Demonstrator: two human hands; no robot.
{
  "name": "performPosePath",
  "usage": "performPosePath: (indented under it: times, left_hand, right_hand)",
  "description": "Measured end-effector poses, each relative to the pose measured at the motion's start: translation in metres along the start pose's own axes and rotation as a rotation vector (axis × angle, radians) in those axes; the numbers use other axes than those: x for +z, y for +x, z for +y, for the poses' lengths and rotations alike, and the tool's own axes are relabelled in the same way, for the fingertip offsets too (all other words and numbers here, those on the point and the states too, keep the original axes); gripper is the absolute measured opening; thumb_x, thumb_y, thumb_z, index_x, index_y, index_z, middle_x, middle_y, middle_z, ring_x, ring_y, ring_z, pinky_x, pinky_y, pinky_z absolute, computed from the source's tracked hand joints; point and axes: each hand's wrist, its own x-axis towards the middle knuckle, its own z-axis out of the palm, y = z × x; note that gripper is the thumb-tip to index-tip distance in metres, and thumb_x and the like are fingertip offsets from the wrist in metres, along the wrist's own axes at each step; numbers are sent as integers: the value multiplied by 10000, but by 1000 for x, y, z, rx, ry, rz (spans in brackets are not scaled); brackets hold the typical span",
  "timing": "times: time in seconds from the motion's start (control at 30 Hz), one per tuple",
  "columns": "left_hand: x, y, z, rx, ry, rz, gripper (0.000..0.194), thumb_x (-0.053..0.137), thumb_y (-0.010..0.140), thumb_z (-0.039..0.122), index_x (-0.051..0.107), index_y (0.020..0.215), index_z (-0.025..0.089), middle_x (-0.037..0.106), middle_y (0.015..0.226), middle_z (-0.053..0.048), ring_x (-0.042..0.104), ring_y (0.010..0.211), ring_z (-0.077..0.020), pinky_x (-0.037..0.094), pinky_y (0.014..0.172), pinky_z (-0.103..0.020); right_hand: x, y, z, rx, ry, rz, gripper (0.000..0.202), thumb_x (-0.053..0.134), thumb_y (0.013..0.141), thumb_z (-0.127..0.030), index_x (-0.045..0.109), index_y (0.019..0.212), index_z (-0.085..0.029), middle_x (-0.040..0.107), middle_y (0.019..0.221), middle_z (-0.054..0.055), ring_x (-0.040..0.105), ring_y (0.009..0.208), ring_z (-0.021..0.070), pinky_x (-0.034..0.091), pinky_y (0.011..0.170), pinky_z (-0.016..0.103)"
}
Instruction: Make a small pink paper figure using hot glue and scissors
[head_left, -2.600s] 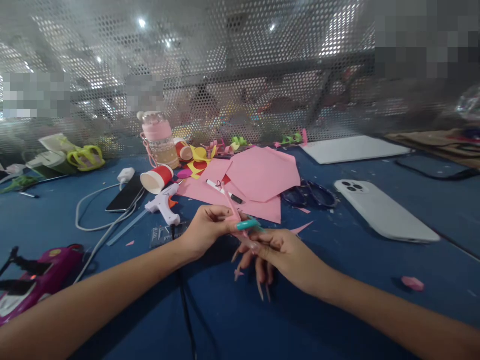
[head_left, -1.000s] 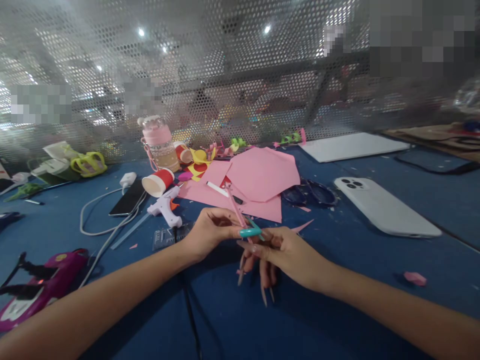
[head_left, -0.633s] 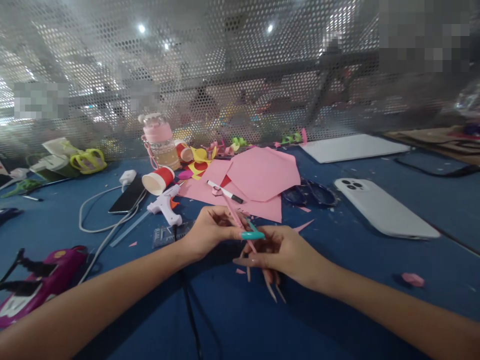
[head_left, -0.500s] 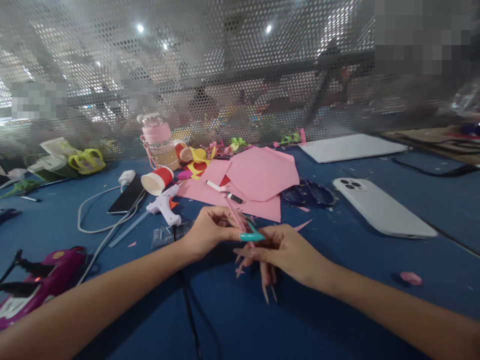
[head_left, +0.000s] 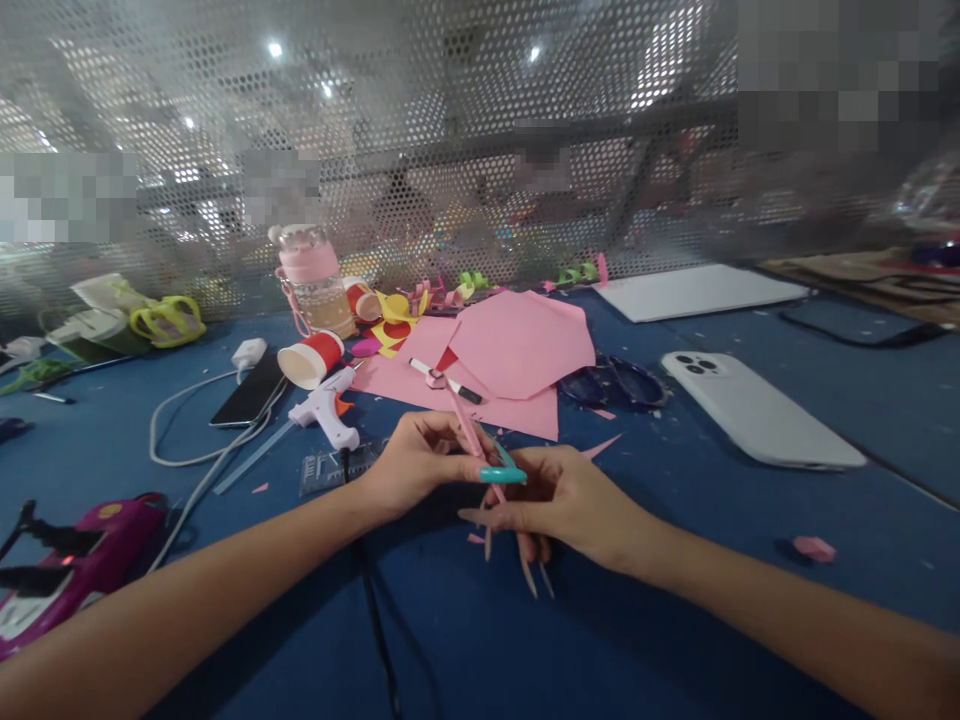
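Near the middle of the blue table, my left hand and my right hand meet around a thin pink strip. The strip slants up and to the left, with a small folded pink piece at its top. A long teal nail on my left thumb lies across it. My left fingers are closed on the strip's middle, partly hidden behind it. The right thumb and fingers pinch its lower end. Pink paper sheets and a white marker lie just beyond my hands.
A white glue gun, red cup, black phone and bottle stand or lie left. Dark blue scissors and a white phone are right. A purple power strip is front left; a cable runs below my hands.
The view has shifted slightly. The pink strip's top has turned a little, showing its folded end more clearly. Both hands keep their hold, with the right fingers slightly moved.
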Motion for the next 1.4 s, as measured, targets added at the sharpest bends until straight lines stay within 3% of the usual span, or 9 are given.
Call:
performPosePath:
  times: [0.2, 0.43, 0.57, 0.7, 0.87, 0.97, 1.27, 1.4]
  left_hand:
    - [1, -1, 0, 52, 80, -72, 152, 756, 525, 124, 668, 649, 128, 649, 688, -13, 592, 673, -106, 471, 687, -222]
    - [-1, -2, -1, 91, 127, -84, 154, 751, 550, 161, 679, 686, 147, 651, 712, -18, 592, 687, -114, 471, 690, -235]
    - [0, -2, -1, 99, 145, -76, 146, 756, 549, 193, 671, 657, 145, 649, 695, -19, 586, 676, -114, 469, 694, -242]
    - [0, -2, -1, 101, 148, -62, 179, 764, 535, 229, 668, 657, 142, 647, 678, -22, 587, 658, -125, 472, 692, -263]
    - [-2, -2, -3, 37, 81, -31, 320, 776, 511, 181, 669, 812, 160, 677, 728, -19, 619, 725, -140, 466, 773, -283]
    - [-1, -1, -3, 43, 66, -35, 371, 782, 503, 190, 667, 854, 162, 690, 773, -33, 630, 777, -158, 458, 807, -289]
    - [3, -2, 3, 7, -51, 4, 363, 743, 577, 195, 658, 929, 172, 692, 906, -62, 632, 863, -180, 478, 786, -268]
    - [2, -2, 1, -35, -41, -6, 257, 732, 596, 190, 679, 846, 160, 704, 833, -56, 648, 785, -167, 483, 761, -267]
  right_hand:
    - [-1, 1, -2, 4, -38, -75, 301, 697, 614, -412, 654, 620, -113, 559, 397, -28, 490, 320, 43, 396, 356, 134]
    - [-2, 0, -7, 1, -41, -156, 304, 646, 676, -419, 661, 657, -116, 609, 482, -8, 496, 334, 33, 380, 349, 127]
    - [-2, -1, -4, 25, -43, -98, 285, 696, 629, -382, 634, 720, -119, 664, 628, 24, 542, 385, 51, 397, 353, 139]
    - [-1, 0, -1, 26, -48, -25, 300, 725, 581, -393, 599, 620, -124, 624, 531, 0, 527, 359, 56, 400, 344, 144]
    - [-1, 1, -2, 10, -45, -48, 292, 704, 604, -409, 630, 594, -127, 590, 444, -17, 521, 337, 62, 409, 350, 147]
    - [-1, 1, -3, 14, -24, -36, 289, 701, 607, -409, 645, 631, -127, 632, 504, 1, 540, 349, 69, 417, 348, 152]
    - [0, 3, -4, 25, 25, -12, 305, 701, 602, -414, 620, 577, -122, 634, 506, 5, 531, 325, 64, 420, 340, 155]
    - [-1, 2, -5, 52, 30, -14, 365, 709, 556, -462, 624, 604, -110, 635, 508, 14, 519, 315, 63, 423, 340, 164]
